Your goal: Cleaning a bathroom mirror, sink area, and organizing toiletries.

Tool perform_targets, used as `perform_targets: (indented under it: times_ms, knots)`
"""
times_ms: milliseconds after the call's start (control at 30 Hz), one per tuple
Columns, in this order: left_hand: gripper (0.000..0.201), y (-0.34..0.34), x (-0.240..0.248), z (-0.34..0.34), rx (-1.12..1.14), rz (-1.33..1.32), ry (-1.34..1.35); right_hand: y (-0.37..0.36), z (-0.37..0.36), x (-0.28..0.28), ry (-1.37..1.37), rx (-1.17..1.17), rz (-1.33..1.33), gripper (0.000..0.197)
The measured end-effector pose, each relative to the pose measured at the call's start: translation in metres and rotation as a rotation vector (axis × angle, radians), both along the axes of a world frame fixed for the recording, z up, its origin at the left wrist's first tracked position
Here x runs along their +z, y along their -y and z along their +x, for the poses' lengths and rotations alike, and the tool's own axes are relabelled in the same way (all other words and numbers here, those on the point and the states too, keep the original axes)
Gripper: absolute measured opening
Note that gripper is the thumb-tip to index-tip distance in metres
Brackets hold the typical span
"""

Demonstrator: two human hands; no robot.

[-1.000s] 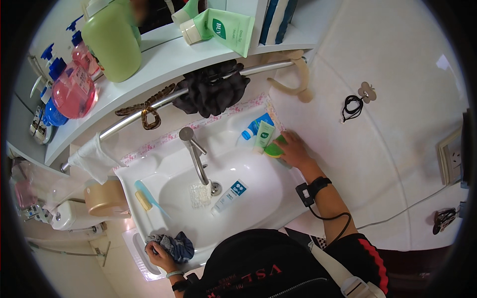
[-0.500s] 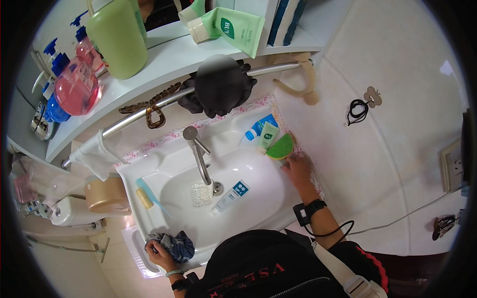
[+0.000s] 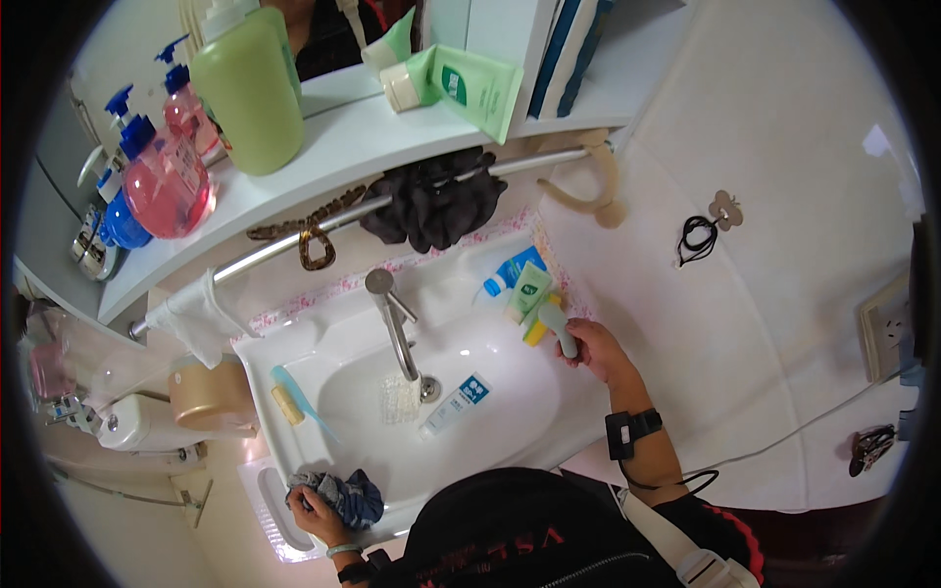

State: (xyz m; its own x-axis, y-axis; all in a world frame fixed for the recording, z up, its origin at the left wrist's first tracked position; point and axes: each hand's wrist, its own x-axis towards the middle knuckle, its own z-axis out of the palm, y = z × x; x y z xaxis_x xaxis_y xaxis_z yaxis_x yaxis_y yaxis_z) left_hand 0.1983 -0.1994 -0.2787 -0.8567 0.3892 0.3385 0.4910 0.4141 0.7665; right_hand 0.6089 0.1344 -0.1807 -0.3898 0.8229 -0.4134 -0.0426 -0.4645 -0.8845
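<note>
At the right rim of the white sink (image 3: 343,441), my right hand (image 3: 598,351) is closed around a small pale grey thing with a rounded head and a short stem (image 3: 556,320); its kind is unclear. Just behind it shows a yellow and green piece (image 3: 535,331), partly hidden. Beside these lie a light green tube (image 3: 528,291) and a blue tube with a blue cap (image 3: 512,269). My left hand (image 3: 314,512) grips a bunched grey and dark blue cloth (image 3: 351,498) on the front left corner of the sink.
The steel tap (image 3: 392,318) reaches over the basin, where a white and blue tube (image 3: 456,404) and a clear ridged piece (image 3: 399,400) lie. A light blue comb (image 3: 302,400) and a yellowish bar (image 3: 286,404) rest on the left rim. Bottles stand on the shelf (image 3: 338,127) above.
My right hand has drawn slightly nearer and now holds the grey thing. The green half-round piece there now shows mostly yellow. My view has shifted slightly; the left hand stays on the cloth.
</note>
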Motion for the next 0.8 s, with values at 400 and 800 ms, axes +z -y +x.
perform_targets:
  times_ms: [400,800]
  knots:
    - [0.037,-0.007,0.05,0.019,0.033,-0.073,0.165,-0.014,-0.04,0.144,-0.25,-0.089,0.48,0.031]
    - [0.041,-0.005,0.044,0.02,0.025,-0.047,0.123,-0.105,-0.059,0.235,0.709,-0.507,1.473,0.027]
